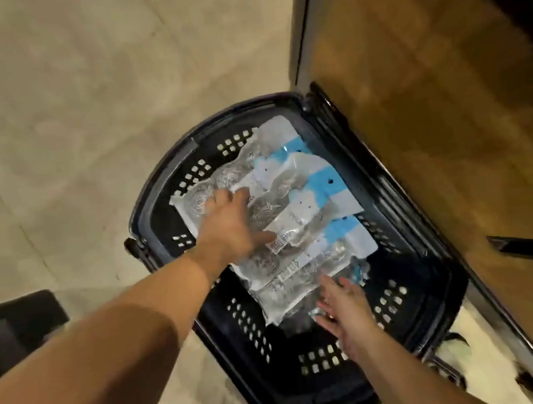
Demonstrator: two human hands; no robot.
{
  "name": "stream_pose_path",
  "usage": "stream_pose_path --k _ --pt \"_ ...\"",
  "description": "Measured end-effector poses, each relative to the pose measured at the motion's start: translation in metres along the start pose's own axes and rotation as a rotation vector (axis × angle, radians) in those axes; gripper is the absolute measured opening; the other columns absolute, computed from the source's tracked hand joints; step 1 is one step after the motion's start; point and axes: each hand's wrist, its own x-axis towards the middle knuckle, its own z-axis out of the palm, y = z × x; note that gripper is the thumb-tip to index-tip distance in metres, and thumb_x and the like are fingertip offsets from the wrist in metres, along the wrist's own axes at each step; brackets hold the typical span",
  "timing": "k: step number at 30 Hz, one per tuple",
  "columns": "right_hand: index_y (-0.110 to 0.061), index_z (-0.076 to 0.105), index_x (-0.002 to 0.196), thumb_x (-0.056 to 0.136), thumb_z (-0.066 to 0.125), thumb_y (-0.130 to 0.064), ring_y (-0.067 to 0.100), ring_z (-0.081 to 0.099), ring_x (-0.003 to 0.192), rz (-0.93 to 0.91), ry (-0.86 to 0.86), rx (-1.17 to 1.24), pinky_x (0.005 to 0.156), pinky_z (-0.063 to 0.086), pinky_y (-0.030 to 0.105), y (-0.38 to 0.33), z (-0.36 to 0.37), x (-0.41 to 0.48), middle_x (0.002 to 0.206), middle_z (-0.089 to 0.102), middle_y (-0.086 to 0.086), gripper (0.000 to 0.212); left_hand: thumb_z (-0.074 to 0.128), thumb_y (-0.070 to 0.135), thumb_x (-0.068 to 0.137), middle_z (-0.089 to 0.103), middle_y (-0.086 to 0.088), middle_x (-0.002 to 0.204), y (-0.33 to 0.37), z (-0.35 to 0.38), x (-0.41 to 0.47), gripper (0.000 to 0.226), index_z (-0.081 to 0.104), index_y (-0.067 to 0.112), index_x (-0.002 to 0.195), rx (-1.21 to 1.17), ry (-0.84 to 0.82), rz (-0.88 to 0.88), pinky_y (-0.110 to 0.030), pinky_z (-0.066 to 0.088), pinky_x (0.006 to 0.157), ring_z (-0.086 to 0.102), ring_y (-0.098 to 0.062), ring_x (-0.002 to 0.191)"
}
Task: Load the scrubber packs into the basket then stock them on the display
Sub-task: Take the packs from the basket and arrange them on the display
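A black perforated shopping basket (pixel 242 328) stands on the floor below me. Several clear scrubber packs (pixel 306 230) with blue-and-white header cards lie overlapping inside it, steel wool showing through the plastic. My left hand (pixel 231 227) lies flat on the packs at the far-left side of the pile, fingers spread, pressing rather than gripping. My right hand (pixel 341 307) hovers at the near end of the pile, fingers apart, touching or just above the nearest pack, holding nothing.
A tall brown wooden display unit (pixel 433 109) with a metal edge rises just right of the basket, dark slots low on its face. A dark object (pixel 12 326) sits on the beige tiled floor (pixel 57 111) at the left.
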Motion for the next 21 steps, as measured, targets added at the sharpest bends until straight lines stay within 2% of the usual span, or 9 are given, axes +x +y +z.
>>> stream_pose_path --k 2,5,8,11,13,15,18,20,21 --pt "-0.022 0.040 0.140 0.086 0.077 -0.032 0.022 0.062 0.097 -0.002 0.034 0.083 0.098 0.053 0.045 -0.003 0.010 0.013 0.104 0.065 0.006 0.067 0.076 0.057 0.071 0.040 -0.008 0.131 0.005 0.012 0.008 0.092 0.035 0.022 0.146 0.073 0.067 0.053 -0.045 0.042 0.102 0.039 -0.028 0.123" --pt "-0.021 0.042 0.136 0.081 0.083 -0.027 0.024 0.061 0.086 -0.022 0.128 0.144 0.077 0.055 0.039 -0.002 0.022 0.023 0.104 0.068 0.014 0.068 0.079 0.051 0.070 0.043 -0.005 0.132 0.012 0.026 0.010 0.092 0.035 0.020 0.145 0.120 0.094 0.109 -0.045 0.042 0.102 0.044 -0.027 0.123" --pt "-0.020 0.040 0.139 0.073 0.088 -0.033 0.025 0.060 0.099 -0.028 0.180 0.135 0.094 0.054 0.042 0.003 0.031 0.031 0.126 0.063 0.016 0.082 0.081 0.041 0.072 0.045 -0.005 0.134 0.013 0.031 0.012 0.085 0.037 0.020 0.141 0.090 0.087 0.053 -0.045 0.043 0.101 0.044 -0.028 0.125" --pt "-0.011 0.037 0.143 0.074 0.088 -0.034 0.030 0.058 0.115 -0.031 0.214 0.109 0.102 0.050 0.048 0.002 0.036 0.034 0.134 0.057 0.015 0.089 0.081 0.034 0.070 0.054 -0.007 0.118 0.013 0.030 0.017 0.061 0.051 0.017 0.120 0.029 0.042 0.058 -0.045 0.050 0.092 0.053 -0.028 0.111" --pt "-0.005 0.037 0.144 0.076 0.086 -0.032 0.034 0.058 0.119 -0.023 0.261 0.064 0.101 0.052 0.051 -0.003 0.042 0.031 0.137 0.055 0.017 0.088 0.081 0.033 0.069 0.056 -0.004 0.109 0.012 0.024 0.017 0.055 0.053 0.018 0.113 -0.039 -0.020 0.069 -0.044 0.052 0.087 0.056 -0.026 0.101" --pt "-0.004 0.037 0.146 0.079 0.084 -0.030 0.038 0.059 0.119 -0.023 0.304 0.033 0.099 0.053 0.051 -0.007 0.051 0.026 0.139 0.054 0.019 0.086 0.082 0.033 0.068 0.057 -0.003 0.108 0.006 0.014 0.014 0.057 0.053 0.018 0.114 -0.105 -0.051 0.073 -0.042 0.053 0.085 0.058 -0.024 0.096" --pt "-0.009 0.028 0.153 0.083 0.080 -0.027 0.041 0.056 0.125 -0.061 0.323 0.006 0.106 0.047 0.053 -0.011 0.059 0.022 0.146 0.049 0.019 0.088 0.084 0.028 0.069 0.065 -0.005 0.101 -0.007 -0.007 0.002 0.056 0.053 0.016 0.114 -0.247 -0.039 0.042 -0.044 0.057 0.076 0.065 -0.026 0.084" --pt "-0.009 0.020 0.156 0.087 0.077 -0.024 0.040 0.053 0.129 -0.103 0.341 -0.005 0.111 0.042 0.047 -0.015 0.063 0.013 0.149 0.047 0.018 0.091 0.085 0.022 0.071 0.069 -0.003 0.099 -0.019 -0.020 -0.010 0.059 0.051 0.017 0.120 -0.375 -0.025 0.008 -0.042 0.059 0.068 0.070 -0.025 0.076" --pt "-0.009 0.017 0.157 0.086 0.078 -0.023 0.039 0.053 0.130 -0.116 0.340 -0.003 0.110 0.041 0.045 -0.015 0.065 0.009 0.150 0.046 0.018 0.095 0.086 0.021 0.070 0.068 -0.001 0.104 -0.026 -0.025 -0.016 0.064 0.051 0.018 0.124 -0.414 -0.008 -0.003 -0.041 0.059 0.070 0.070 -0.023 0.078"
